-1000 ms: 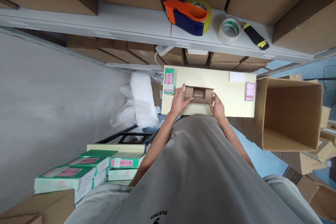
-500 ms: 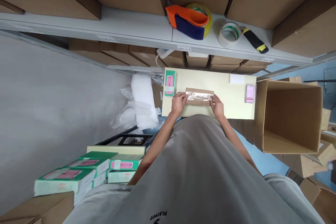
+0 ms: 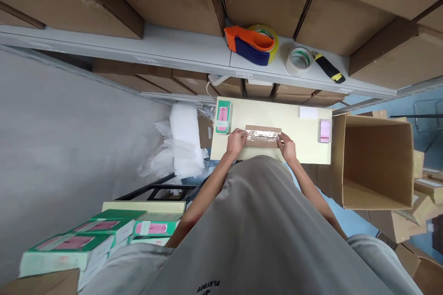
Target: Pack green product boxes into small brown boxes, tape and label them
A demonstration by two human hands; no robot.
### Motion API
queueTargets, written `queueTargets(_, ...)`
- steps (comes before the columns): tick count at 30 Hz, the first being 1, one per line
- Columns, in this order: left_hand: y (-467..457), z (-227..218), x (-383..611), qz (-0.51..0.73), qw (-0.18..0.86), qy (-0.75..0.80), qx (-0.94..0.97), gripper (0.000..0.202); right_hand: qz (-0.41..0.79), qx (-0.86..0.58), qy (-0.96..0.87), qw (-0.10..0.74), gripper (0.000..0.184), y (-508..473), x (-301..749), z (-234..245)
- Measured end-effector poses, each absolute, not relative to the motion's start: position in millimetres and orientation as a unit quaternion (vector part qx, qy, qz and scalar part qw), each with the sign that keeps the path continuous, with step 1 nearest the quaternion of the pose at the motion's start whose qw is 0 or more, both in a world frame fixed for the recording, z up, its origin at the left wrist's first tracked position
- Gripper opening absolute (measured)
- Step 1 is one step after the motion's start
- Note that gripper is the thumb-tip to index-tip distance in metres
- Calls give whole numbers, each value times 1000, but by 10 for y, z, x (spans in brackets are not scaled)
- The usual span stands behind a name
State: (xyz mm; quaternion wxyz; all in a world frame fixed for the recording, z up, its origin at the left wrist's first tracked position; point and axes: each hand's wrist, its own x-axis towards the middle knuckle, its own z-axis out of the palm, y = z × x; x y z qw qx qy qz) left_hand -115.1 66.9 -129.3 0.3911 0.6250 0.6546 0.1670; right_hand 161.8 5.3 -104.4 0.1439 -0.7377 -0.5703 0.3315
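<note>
A small brown cardboard box (image 3: 263,130) lies on the pale yellow table (image 3: 297,145), with a shiny strip of clear tape along its top. My left hand (image 3: 236,142) grips its left end, fingers curled over the edge. At the box's right end my right hand (image 3: 287,145) holds on in the same way. A green box with a pink picture (image 3: 223,119) lies just left of my left hand.
On the grey shelf (image 3: 187,48) above are an orange and blue tape dispenser (image 3: 251,43), a tape roll (image 3: 299,58) and a black and yellow knife (image 3: 326,67). A large open carton (image 3: 375,161) stands at the right. Green boxes (image 3: 100,235) are stacked lower left; white wrapping (image 3: 183,147) lies beside the table.
The small box, open with its flaps apart a second ago, is now shut with a tape strip across its top. Both hands stay at its ends.
</note>
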Motion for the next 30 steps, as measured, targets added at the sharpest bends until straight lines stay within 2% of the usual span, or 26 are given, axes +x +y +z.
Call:
queueTargets(7,663,-1166,-1191,176,379,655,629,17,256,-749,-602,103,29,20,1546,-965)
queueTargets(10,789,-1013,-1172,228,350,647,638,17,194,-733,-634,151,26,197,1482,-819)
queueTargets(14,1303,-547,-1067,338,305,610,649,23,107,-661,-700,249,36,900,1230,-272)
queueTargets(17,1779,-16,-959,420,254,573,657,22,54,-607,-744,273,47,1617,961,365)
queueTargets(20,2109,436,-893,478,213,559,643,15,21,-591,-770,240,55,2250,713,880)
queueTargets(22,2200,600,-889,501,205,558,629,14,22,-615,-765,188,57,2547,583,1043)
queueTargets(26,2137,617,-942,518,228,561,604,18,43,-647,-756,94,56,2837,437,1012)
queueTargets(30,1981,485,-965,512,266,564,591,26,49,-639,-764,76,53,2991,443,863)
